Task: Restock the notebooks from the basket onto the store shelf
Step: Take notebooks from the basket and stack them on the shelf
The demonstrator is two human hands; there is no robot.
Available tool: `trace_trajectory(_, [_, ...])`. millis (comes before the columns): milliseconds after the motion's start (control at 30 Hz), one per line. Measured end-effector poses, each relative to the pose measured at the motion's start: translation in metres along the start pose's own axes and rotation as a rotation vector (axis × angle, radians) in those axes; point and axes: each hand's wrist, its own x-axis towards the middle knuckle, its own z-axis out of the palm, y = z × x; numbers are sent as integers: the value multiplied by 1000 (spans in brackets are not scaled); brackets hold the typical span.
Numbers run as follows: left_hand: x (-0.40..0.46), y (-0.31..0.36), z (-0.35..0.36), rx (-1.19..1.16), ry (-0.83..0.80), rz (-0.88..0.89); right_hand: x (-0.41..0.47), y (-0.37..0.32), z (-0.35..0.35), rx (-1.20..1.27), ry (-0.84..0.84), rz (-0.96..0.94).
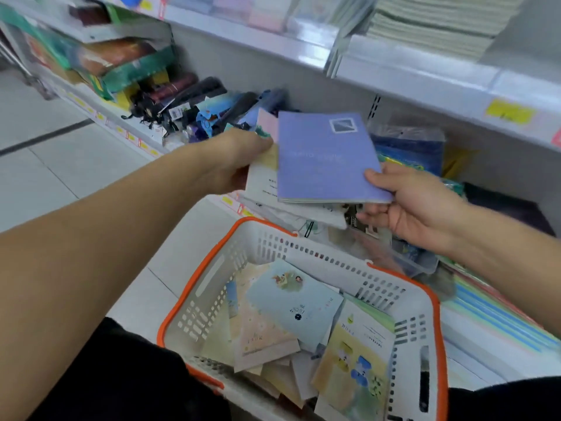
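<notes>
Now my left hand (239, 161) grips the pale notebooks (262, 174) at the shelf (394, 60) while my right hand (416, 205) pinches the purple notebook (324, 159) by its corner above the basket (358, 265), so I should square its edges and lay it flat on that pile.

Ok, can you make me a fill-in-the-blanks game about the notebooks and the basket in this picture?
1. The right hand pinches a notebook whose cover is ____.
2. The white basket has a rim coloured ____.
3. The left hand holds a stack of notebooks above the ____.
4. The basket still holds more ____.

Missing words: purple; orange; basket; notebooks
</notes>
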Motion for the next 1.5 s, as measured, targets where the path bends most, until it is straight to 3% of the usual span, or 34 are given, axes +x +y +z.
trace_trajectory(100, [3,6,17,-220,-32,12,4,-6,8,-69,61,-29])
trace_trajectory(333, [-8,19,38,-116,-196,103,6,-17,-3,-417,142,-187])
trace_trajectory(567, [-11,20,45,-157,-181,152,-4,-23,-3,-167,111,-173])
trace_trajectory(733, [-15,26,38,-186,-206,123,-15,-35,-7,-1,-124,-35])
trace_trajectory(833, [-19,27,33,-177,-255,88,-19,-32,-3,7,-179,-32])
trace_trajectory(967, [-21,31,24,-190,-298,121,-22,-24,3,-48,-182,-125])
trace_trajectory(1167, [-23,21,42,-321,-153,363,-25,-24,11,-20,2,-331])
trace_trajectory(1300, [-27,23,45,-299,-243,453,-28,-28,10,-68,-19,-341])
trace_trajectory(1400, [-28,31,45,-256,-205,514,-34,-37,10,-151,-95,-312])
trace_trajectory(1500, [-29,51,54,-249,-173,584,-37,-54,8,-188,6,-414])
